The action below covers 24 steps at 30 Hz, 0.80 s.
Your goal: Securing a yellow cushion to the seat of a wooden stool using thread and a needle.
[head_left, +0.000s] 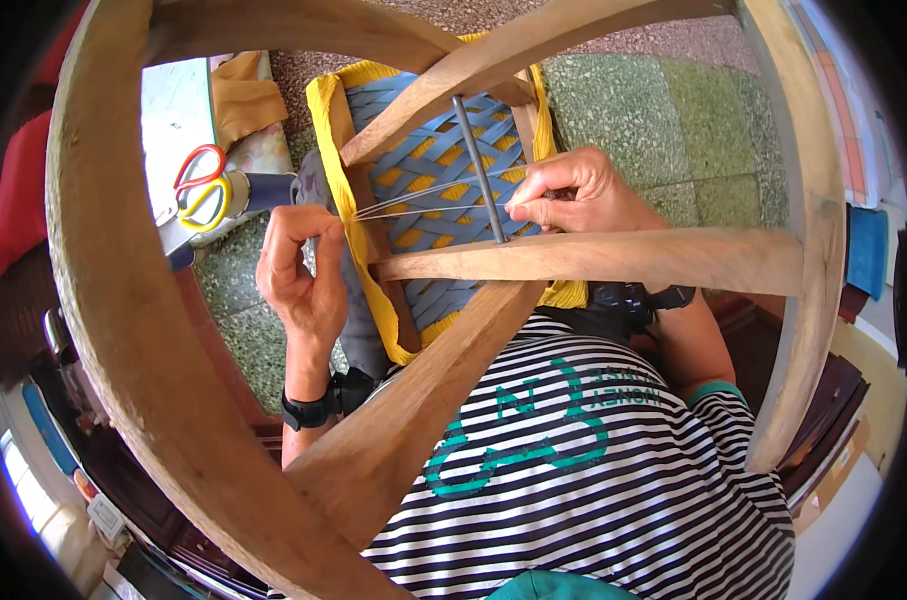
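Observation:
A wooden chair lies upside down over my lap, its curved wooden frame around my arms. Grey-blue webbing straps criss-cross under its seat, with yellow fabric folded over the rim. My right hand is above the webbing, thumb and finger closed on pale thread. Several taut strands run from there to the left seat edge, where they converge. Beside that point my left hand is closed in a pinch at the yellow fabric; whatever sits in its fingertips is too small to make out.
A dark metal rod crosses between the wooden legs close to my right hand. Scissors with red and yellow handles lie at the left, near a brown cloth piece. Green speckled floor tiles extend beyond the chair.

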### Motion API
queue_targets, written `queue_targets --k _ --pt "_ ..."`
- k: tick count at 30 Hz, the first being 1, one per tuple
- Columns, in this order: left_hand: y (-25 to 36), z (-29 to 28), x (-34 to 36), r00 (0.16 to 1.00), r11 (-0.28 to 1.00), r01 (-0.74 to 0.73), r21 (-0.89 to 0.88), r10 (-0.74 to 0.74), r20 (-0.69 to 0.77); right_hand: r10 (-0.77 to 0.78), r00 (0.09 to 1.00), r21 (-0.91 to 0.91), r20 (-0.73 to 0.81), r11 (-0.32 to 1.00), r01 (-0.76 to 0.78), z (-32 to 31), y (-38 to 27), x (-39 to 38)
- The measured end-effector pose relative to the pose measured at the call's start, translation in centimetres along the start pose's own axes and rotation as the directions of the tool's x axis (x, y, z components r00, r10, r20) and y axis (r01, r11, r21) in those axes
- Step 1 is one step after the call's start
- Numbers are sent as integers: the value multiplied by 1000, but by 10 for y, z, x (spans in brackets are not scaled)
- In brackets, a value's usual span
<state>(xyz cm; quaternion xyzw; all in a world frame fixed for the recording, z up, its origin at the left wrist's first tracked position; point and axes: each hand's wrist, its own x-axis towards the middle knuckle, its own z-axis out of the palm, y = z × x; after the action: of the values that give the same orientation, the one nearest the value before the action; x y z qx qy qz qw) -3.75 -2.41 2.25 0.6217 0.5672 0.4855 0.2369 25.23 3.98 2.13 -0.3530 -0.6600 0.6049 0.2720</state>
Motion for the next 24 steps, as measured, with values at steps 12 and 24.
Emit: queue_targets --k 12,24 --pt "24 -4 7 967 766 250 -592 -163 197 -216 716 -237 -663 969 73 2 5 -16" --pt "2 1 10 920 786 375 -491 -252 300 -53 968 957 -243 149 249 -37 13 6"
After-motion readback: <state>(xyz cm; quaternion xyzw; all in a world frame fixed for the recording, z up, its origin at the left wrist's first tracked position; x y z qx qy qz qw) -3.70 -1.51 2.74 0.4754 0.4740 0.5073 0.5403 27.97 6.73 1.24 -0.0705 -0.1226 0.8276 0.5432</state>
